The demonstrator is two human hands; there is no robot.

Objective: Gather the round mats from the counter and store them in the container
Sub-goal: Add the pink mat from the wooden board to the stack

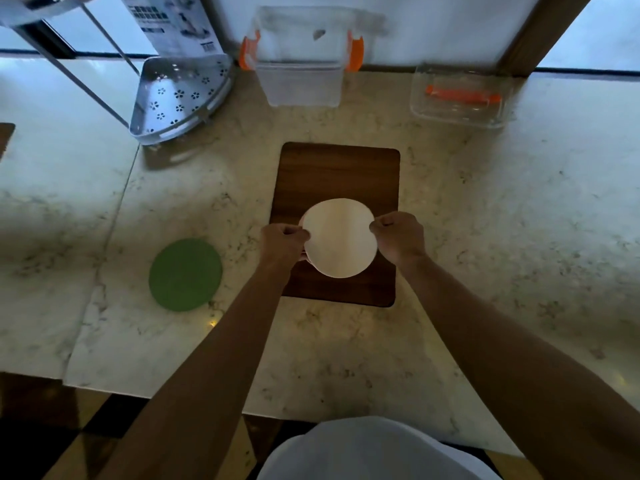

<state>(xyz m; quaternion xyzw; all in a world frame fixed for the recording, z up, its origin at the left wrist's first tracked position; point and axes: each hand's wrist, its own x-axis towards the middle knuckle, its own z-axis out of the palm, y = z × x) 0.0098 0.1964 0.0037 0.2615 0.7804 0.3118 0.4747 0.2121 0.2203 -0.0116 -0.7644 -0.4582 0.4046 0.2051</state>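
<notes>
Head view: the left hand (284,239) and right hand (398,233) each pinch an opposite edge of a cream round mat (339,237), held just above the wooden board (337,171). The mat looks thin, light and bendy; edge grips suit it. A green mat (185,274) lies on the tabletop (485,209) left of the board, the clear container (300,83) beyond it. The print on the box beyond the board, to its left, is unreadable.
</notes>
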